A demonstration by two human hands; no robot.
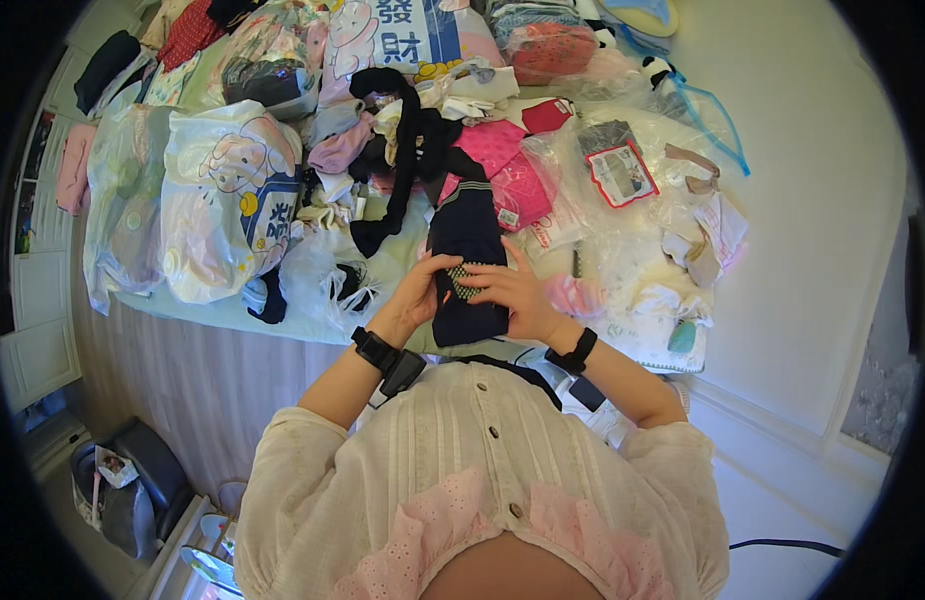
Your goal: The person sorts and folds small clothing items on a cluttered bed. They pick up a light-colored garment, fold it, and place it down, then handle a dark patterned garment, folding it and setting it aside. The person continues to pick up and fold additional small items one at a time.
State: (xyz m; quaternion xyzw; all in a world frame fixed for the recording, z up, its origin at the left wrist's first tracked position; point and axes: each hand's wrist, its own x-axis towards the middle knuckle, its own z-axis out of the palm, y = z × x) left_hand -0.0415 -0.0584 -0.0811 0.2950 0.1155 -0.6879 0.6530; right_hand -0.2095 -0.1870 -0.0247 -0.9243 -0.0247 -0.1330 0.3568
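A dark navy knitted garment [468, 225] with pale stripes near its far end and a patch of light dots lies lengthwise before me, probably a sock or a stocking. My left hand [421, 289] holds its left edge, the thumb on top by the dotted patch. My right hand [518, 289] rests on it from the right, fingers spread across the dots. Beyond it lie a long black knitted garment [406, 150] and bright pink items in clear plastic [518, 187]. A thin white plastic bag [312, 277] with something black in it lies to the left.
Filled bags with cartoon prints [229, 202] stand on the left and at the back [402, 37]. Folded clothes [545, 45] are stacked at the back. A red-edged package [620, 172], beige cloths [691, 247] and a blue-edged mesh bag [706, 112] lie at the right.
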